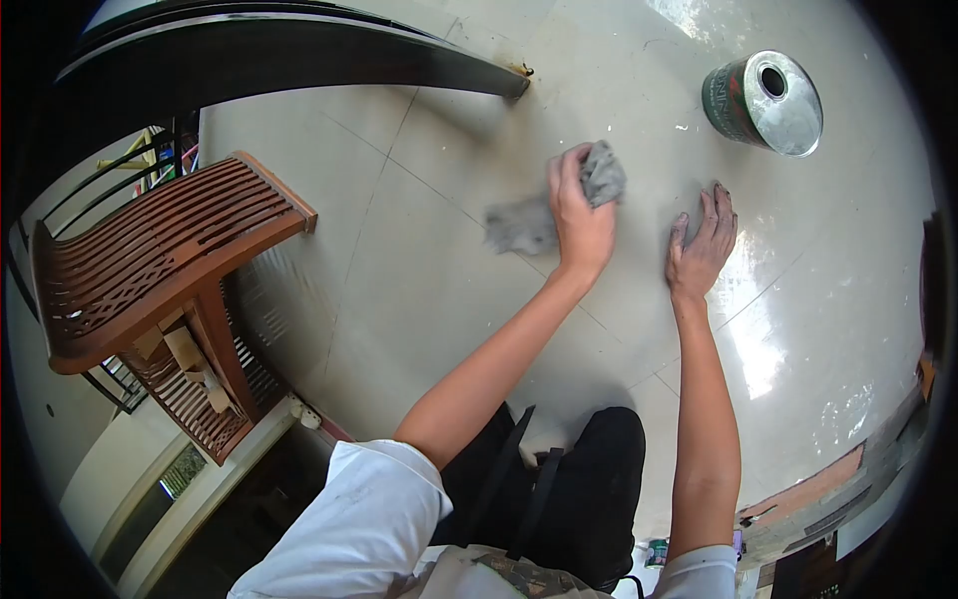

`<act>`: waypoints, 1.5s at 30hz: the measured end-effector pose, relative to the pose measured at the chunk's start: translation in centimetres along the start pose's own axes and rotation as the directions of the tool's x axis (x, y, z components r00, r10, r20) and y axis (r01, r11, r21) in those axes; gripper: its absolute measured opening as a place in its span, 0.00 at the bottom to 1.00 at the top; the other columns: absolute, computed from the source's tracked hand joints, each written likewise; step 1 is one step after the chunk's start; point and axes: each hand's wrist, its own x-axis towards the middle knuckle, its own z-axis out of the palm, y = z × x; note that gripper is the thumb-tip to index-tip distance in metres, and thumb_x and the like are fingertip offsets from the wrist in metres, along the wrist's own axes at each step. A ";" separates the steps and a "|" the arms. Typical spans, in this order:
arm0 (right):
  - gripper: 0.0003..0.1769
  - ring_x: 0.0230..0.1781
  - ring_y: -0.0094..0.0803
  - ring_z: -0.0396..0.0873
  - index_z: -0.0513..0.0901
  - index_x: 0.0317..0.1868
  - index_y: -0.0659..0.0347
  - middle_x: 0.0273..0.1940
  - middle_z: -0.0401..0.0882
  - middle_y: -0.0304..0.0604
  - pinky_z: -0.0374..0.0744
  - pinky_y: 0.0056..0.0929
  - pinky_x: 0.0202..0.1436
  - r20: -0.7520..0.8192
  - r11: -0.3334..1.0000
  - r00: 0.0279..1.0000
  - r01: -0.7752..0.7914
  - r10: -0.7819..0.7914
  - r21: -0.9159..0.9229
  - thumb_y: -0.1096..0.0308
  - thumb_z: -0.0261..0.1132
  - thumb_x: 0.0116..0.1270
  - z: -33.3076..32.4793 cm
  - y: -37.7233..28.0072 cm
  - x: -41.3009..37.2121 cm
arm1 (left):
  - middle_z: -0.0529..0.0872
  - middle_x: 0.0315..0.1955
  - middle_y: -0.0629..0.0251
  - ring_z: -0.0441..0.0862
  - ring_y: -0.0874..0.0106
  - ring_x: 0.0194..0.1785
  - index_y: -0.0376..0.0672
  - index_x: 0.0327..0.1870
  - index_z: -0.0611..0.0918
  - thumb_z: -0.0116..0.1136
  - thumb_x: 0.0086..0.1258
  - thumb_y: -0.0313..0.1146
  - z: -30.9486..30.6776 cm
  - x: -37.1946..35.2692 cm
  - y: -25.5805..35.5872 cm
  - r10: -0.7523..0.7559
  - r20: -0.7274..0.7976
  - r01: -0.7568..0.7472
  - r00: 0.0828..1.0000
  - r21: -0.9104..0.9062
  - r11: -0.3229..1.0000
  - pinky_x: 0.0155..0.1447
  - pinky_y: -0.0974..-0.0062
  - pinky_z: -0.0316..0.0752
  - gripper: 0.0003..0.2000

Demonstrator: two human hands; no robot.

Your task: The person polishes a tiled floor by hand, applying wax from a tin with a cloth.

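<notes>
My left hand (582,225) is closed around a crumpled grey cloth (603,175), low over the tiled floor (449,299). More grey cloth (524,226), blurred, lies to the left of this hand; whether both parts are one piece I cannot tell. My right hand (703,243) rests palm down on the floor with its fingers apart and holds nothing. Dark grey smudges cover its fingers. Beyond it stands a green metal can (763,103) with a silver top and a round dark opening.
A slatted brown wooden bench (180,250) stands at the left. A dark curved furniture piece (289,60) reaches in from the upper left, its end near the floor. My knees in black trousers (589,489) are at the bottom. Stone-like edging (828,489) runs along the lower right.
</notes>
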 end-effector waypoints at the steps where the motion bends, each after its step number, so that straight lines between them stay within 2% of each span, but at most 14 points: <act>1: 0.25 0.73 0.40 0.62 0.71 0.65 0.56 0.71 0.65 0.43 0.58 0.47 0.77 0.006 1.000 1.000 0.000 0.000 -0.011 0.63 0.58 0.68 -0.1 0.1 0.0 | 0.73 0.60 0.51 0.72 0.56 0.63 0.42 0.60 0.75 0.63 0.60 0.27 -0.6 0.4 1.0 0.002 -0.004 -0.002 1.000 -0.007 1.000 0.66 0.62 0.67 0.24; 3: 0.25 0.73 0.40 0.62 0.71 0.65 0.56 0.72 0.65 0.43 0.58 0.47 0.77 0.006 1.000 1.000 0.018 -0.018 -0.023 0.62 0.58 0.69 -0.2 0.3 0.2 | 0.73 0.63 0.52 0.73 0.60 0.65 0.41 0.67 0.72 0.64 0.60 0.27 -3.7 1.9 2.2 -0.123 0.458 0.189 0.880 -0.100 0.977 0.68 0.68 0.69 0.31; 6: 0.24 0.74 0.41 0.62 0.72 0.64 0.56 0.72 0.65 0.44 0.58 0.47 0.77 0.018 1.000 1.000 0.014 -0.014 -0.002 0.64 0.55 0.68 -0.3 0.3 0.1 | 0.72 0.68 0.57 0.72 0.64 0.67 0.43 0.72 0.69 0.68 0.59 0.30 -10.7 4.9 -0.5 -0.066 0.806 0.004 0.588 0.078 0.997 0.71 0.67 0.68 0.36; 11: 0.24 0.73 0.42 0.62 0.74 0.63 0.56 0.72 0.65 0.44 0.58 0.47 0.77 0.037 1.000 0.999 0.002 -0.001 -0.028 0.66 0.55 0.64 -0.5 0.1 0.2 | 0.86 0.48 0.59 0.83 0.66 0.50 0.41 0.58 0.80 0.68 0.62 0.38 -19.0 6.9 -3.4 -0.361 0.447 -0.060 0.818 0.691 0.720 0.54 0.66 0.79 0.23; 13: 0.25 0.73 0.42 0.62 0.74 0.62 0.56 0.71 0.66 0.44 0.57 0.47 0.77 0.032 0.999 0.999 -0.010 0.011 -0.031 0.66 0.56 0.64 -0.6 -0.2 0.2 | 0.87 0.38 0.62 0.83 0.68 0.39 0.39 0.48 0.83 0.67 0.63 0.47 -19.7 6.5 -2.7 -0.582 0.375 0.329 0.721 0.555 0.764 0.45 0.68 0.79 0.21; 14: 0.24 0.73 0.42 0.62 0.75 0.62 0.56 0.71 0.66 0.44 0.57 0.47 0.77 0.026 0.999 1.000 -0.016 0.017 -0.039 0.66 0.56 0.64 -0.5 -0.3 0.3 | 0.86 0.35 0.62 0.82 0.71 0.38 0.40 0.47 0.83 0.64 0.64 0.53 -19.6 5.8 -5.4 -0.406 0.485 0.060 0.775 0.582 0.811 0.44 0.71 0.77 0.23; 19: 0.23 0.73 0.41 0.63 0.75 0.61 0.57 0.71 0.66 0.43 0.57 0.46 0.77 0.024 0.997 0.999 -0.031 0.033 -0.067 0.65 0.56 0.65 -0.5 -0.3 0.2 | 0.85 0.32 0.63 0.83 0.64 0.39 0.42 0.42 0.83 0.64 0.63 0.56 -11.8 0.5 -1.8 -0.405 0.661 -0.170 0.631 0.628 0.760 0.45 0.66 0.77 0.23; 22: 0.23 0.73 0.41 0.63 0.75 0.61 0.56 0.71 0.66 0.43 0.57 0.46 0.77 0.033 0.999 0.999 -0.028 0.029 -0.046 0.64 0.56 0.65 -0.4 -0.6 0.1 | 0.85 0.32 0.63 0.84 0.61 0.40 0.43 0.39 0.83 0.64 0.62 0.57 -9.7 -0.5 -1.6 -0.299 0.467 -0.135 0.832 0.694 0.707 0.46 0.66 0.77 0.23; 25: 0.23 0.73 0.40 0.63 0.75 0.61 0.56 0.71 0.66 0.43 0.58 0.46 0.77 0.007 0.999 1.000 -0.020 0.020 -0.044 0.64 0.56 0.66 -0.1 -0.3 0.5 | 0.85 0.32 0.62 0.83 0.64 0.40 0.41 0.38 0.84 0.63 0.66 0.51 -9.7 0.4 -0.5 -0.093 0.736 -0.270 0.670 0.358 0.894 0.47 0.66 0.78 0.19; 27: 0.22 0.73 0.39 0.62 0.75 0.61 0.55 0.72 0.66 0.43 0.58 0.46 0.77 0.014 0.998 1.000 -0.024 0.025 -0.066 0.64 0.56 0.66 -0.2 -0.3 0.4 | 0.85 0.33 0.60 0.84 0.65 0.40 0.38 0.39 0.85 0.61 0.69 0.45 -11.2 2.1 0.7 -0.086 0.912 0.219 0.401 -0.005 0.976 0.49 0.65 0.77 0.17; 30: 0.22 0.74 0.39 0.61 0.75 0.61 0.55 0.72 0.65 0.42 0.58 0.46 0.77 0.042 0.994 0.999 -0.026 0.031 -0.109 0.64 0.56 0.66 -0.3 -0.3 0.5 | 0.83 0.53 0.56 0.78 0.61 0.60 0.39 0.52 0.83 0.56 0.72 0.39 -11.4 5.3 -3.3 -0.153 0.196 0.091 0.969 0.293 0.952 0.66 0.63 0.69 0.15; 33: 0.22 0.74 0.38 0.61 0.76 0.60 0.55 0.72 0.65 0.42 0.58 0.45 0.78 0.034 0.994 0.999 -0.037 0.040 -0.107 0.64 0.56 0.66 -0.1 -0.3 0.3 | 0.71 0.68 0.57 0.63 0.57 0.73 0.44 0.63 0.76 0.53 0.71 0.37 -8.7 6.4 -8.5 0.209 -0.270 -0.037 0.940 0.529 0.848 0.76 0.55 0.53 0.20; 40: 0.21 0.74 0.42 0.61 0.76 0.60 0.57 0.71 0.67 0.44 0.59 0.46 0.76 0.038 0.997 0.999 -0.026 0.029 -0.079 0.64 0.57 0.67 -1.8 -1.2 0.7 | 0.64 0.73 0.59 0.55 0.55 0.77 0.50 0.66 0.73 0.54 0.67 0.42 -7.3 6.3 -11.3 0.256 -0.224 -0.071 0.940 0.606 0.792 0.77 0.43 0.43 0.25; 45: 0.24 0.72 0.48 0.62 0.71 0.66 0.64 0.70 0.65 0.56 0.62 0.42 0.73 0.042 0.544 0.768 -0.490 0.639 0.681 0.62 0.56 0.73 -4.1 -2.2 -5.9 | 0.64 0.73 0.61 0.55 0.57 0.77 0.50 0.67 0.73 0.54 0.68 0.40 -7.2 6.5 -11.1 0.267 -0.227 -0.058 0.937 0.650 0.757 0.78 0.49 0.42 0.25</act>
